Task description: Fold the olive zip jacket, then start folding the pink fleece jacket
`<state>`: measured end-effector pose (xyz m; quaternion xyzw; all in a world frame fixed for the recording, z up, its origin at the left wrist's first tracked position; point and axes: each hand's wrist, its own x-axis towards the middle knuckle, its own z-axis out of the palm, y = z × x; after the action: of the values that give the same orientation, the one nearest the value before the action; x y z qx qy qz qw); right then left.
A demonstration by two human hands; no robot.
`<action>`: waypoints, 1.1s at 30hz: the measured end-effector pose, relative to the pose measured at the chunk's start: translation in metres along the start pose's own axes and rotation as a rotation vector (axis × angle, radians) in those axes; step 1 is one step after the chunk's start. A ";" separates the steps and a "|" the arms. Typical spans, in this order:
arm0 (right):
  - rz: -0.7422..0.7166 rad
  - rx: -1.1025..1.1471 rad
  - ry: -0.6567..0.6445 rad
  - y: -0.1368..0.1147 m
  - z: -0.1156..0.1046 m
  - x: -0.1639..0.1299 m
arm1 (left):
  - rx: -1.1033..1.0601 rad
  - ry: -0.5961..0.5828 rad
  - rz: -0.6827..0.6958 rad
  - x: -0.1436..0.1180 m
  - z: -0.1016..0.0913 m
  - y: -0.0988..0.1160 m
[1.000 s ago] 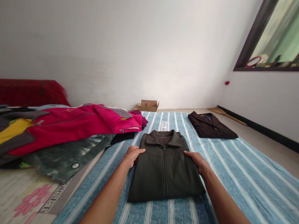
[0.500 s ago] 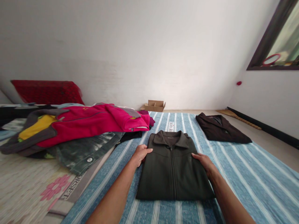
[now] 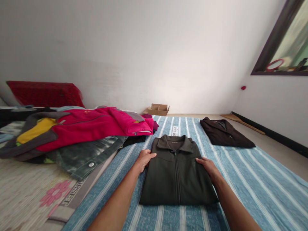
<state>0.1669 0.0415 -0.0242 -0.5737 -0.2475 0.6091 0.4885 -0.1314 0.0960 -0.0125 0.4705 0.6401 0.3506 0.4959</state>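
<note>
A folded dark green jacket (image 3: 177, 173) lies zipped, collar away, on a blue striped sheet (image 3: 252, 179). The left hand (image 3: 144, 158) rests on its left edge and the right hand (image 3: 209, 166) on its right edge, each grip open and flat. A pile of clothes (image 3: 79, 134) lies left; a folded brown jacket (image 3: 225, 133) lies farther right.

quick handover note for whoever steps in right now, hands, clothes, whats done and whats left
Left hand lies flat on the left edge of the folded dark green jacket; right hand lies flat on its right edge. Neither grips.
The jacket lies zipped, collar away, on the striped blue sheet.
Done: this jacket and the dark brown jacket at far right are folded.
Left: the pile at left, pink jacket on top, denim jacket beneath.
</note>
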 end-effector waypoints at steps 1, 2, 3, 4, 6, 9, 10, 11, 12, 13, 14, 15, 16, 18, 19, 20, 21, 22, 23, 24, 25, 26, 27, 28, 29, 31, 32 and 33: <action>-0.002 0.001 -0.001 0.000 0.000 0.000 | -0.015 -0.011 0.007 0.000 0.000 0.000; -0.004 0.001 -0.002 0.000 0.001 0.001 | -0.030 -0.024 0.014 -0.001 0.000 0.001; -0.005 0.002 -0.002 -0.001 0.001 0.001 | -0.044 -0.036 0.020 -0.001 0.000 0.001; -0.008 0.001 -0.001 -0.001 0.001 0.001 | -0.058 -0.048 0.024 -0.002 0.000 0.002; -0.013 -0.001 0.003 -0.001 0.002 0.001 | -0.082 -0.070 0.030 -0.003 -0.001 0.003; -0.022 -0.005 0.010 -0.002 0.002 0.001 | -0.099 -0.089 0.034 -0.003 -0.001 0.004; -0.024 -0.007 0.012 -0.002 0.002 0.001 | -0.100 -0.090 0.034 -0.003 -0.001 0.005; -0.026 -0.009 0.012 -0.003 0.002 0.001 | -0.101 -0.092 0.033 -0.003 -0.002 0.005; -0.028 -0.012 0.012 -0.003 0.002 0.000 | -0.102 -0.095 0.031 -0.003 -0.002 0.005; -0.030 -0.016 0.011 -0.003 0.002 0.000 | -0.104 -0.098 0.028 -0.003 -0.002 0.005; -0.032 -0.018 0.008 -0.003 0.002 0.000 | -0.104 -0.101 0.025 -0.003 -0.002 0.005; -0.035 -0.020 0.006 -0.003 0.002 0.000 | -0.102 -0.102 0.022 -0.004 -0.002 0.006; -0.039 -0.021 0.004 -0.003 0.002 0.001 | -0.097 -0.103 0.020 -0.004 -0.002 0.006; -0.050 -0.020 0.003 -0.002 0.002 0.002 | -0.083 -0.105 0.014 -0.004 -0.003 0.006; -0.058 -0.018 0.003 -0.002 0.002 0.003 | -0.078 -0.111 0.011 -0.003 -0.003 0.007; -0.067 -0.016 0.003 -0.002 0.002 0.004 | -0.076 -0.119 0.009 -0.002 -0.004 0.007; -0.075 -0.014 0.003 -0.001 0.003 0.005 | -0.076 -0.128 0.009 -0.001 -0.004 0.007; -0.085 -0.013 0.003 -0.001 0.003 0.006 | -0.079 -0.138 0.008 0.000 -0.005 0.007; -0.095 -0.011 0.003 -0.002 0.004 0.007 | -0.082 -0.145 0.006 0.001 -0.006 0.008; -0.106 -0.010 0.001 -0.002 0.004 0.007 | -0.086 -0.150 -0.001 0.002 -0.006 0.009; -0.116 -0.007 0.000 -0.002 0.005 0.007 | -0.090 -0.159 -0.011 0.002 -0.007 0.010; -0.127 -0.005 -0.003 -0.003 0.006 0.007 | -0.097 -0.170 -0.021 0.002 -0.007 0.012; -0.138 -0.003 -0.006 -0.004 0.007 0.007 | -0.107 -0.187 -0.027 0.001 -0.008 0.015; -0.147 -0.002 -0.012 -0.004 0.007 0.006 | -0.118 -0.208 -0.031 -0.001 -0.009 0.018; -0.156 -0.001 -0.019 -0.005 0.008 0.005 | -0.127 -0.229 -0.034 -0.004 -0.009 0.021; -0.169 0.001 -0.039 -0.006 0.009 0.002 | -0.139 -0.270 -0.040 -0.009 -0.011 0.026; -0.175 0.000 -0.051 -0.006 0.009 0.001 | -0.138 -0.286 -0.044 -0.012 -0.011 0.028; -0.183 -0.008 -0.062 -0.006 0.008 0.001 | -0.135 -0.298 -0.047 -0.014 -0.011 0.030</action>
<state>0.1612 0.0465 -0.0174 -0.5312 -0.3164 0.5784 0.5321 -0.1337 0.0926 0.0225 0.4679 0.5451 0.3075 0.6240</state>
